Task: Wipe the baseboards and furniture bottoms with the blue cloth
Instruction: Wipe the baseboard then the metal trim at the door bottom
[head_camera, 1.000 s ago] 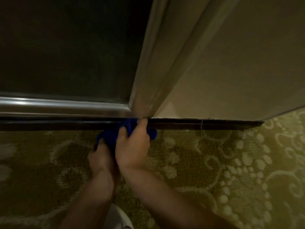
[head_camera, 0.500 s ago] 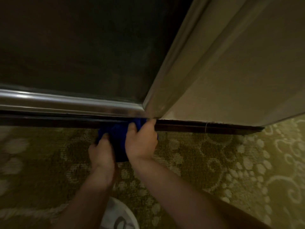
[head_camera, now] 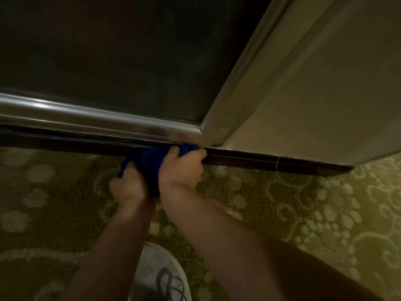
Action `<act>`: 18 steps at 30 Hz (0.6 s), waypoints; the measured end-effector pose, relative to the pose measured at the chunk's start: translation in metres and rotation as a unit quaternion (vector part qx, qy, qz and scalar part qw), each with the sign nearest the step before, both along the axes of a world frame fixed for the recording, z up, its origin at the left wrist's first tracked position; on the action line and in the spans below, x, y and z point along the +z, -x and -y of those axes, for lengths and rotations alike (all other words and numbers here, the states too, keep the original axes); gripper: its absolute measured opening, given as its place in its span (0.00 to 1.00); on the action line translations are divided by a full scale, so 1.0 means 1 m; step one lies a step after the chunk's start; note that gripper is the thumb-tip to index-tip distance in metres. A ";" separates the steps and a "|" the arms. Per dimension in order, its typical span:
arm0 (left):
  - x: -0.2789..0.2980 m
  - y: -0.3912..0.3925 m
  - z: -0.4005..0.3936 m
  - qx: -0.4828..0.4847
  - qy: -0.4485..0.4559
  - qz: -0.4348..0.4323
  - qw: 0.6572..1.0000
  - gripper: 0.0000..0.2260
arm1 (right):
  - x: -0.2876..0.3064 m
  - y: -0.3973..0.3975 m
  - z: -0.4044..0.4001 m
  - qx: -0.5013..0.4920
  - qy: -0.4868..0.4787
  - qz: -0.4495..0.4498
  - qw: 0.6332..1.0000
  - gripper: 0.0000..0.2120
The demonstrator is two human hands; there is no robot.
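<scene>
Now both hands, left hand (head_camera: 128, 185) and right hand (head_camera: 181, 168), gripping the blue cloth (head_camera: 152, 164), sit farther right along the dark baseboard (head_camera: 249, 159), so wiping advances.

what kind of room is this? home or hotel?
Likely a hotel room or corridor, not certain: patterned gold carpet, dark wood baseboard under a plain wall, and a metal-framed dark panel, perhaps a mirror or a door.

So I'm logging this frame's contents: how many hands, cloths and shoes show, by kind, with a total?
Hands: 2, left hand and right hand, both gripping the cloth
Cloth: 1, blue, against the baseboard
Shoe: 1, white
Total: 4
</scene>
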State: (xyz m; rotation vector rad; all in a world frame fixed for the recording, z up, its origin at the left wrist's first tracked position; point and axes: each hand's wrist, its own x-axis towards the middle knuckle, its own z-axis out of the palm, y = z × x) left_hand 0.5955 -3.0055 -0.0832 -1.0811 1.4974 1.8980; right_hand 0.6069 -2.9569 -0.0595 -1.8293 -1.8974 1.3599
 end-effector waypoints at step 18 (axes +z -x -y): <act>-0.056 0.020 0.036 0.134 -0.065 0.004 0.989 0.30 | -0.022 -0.016 -0.001 -0.010 0.155 -0.173 0.973 0.17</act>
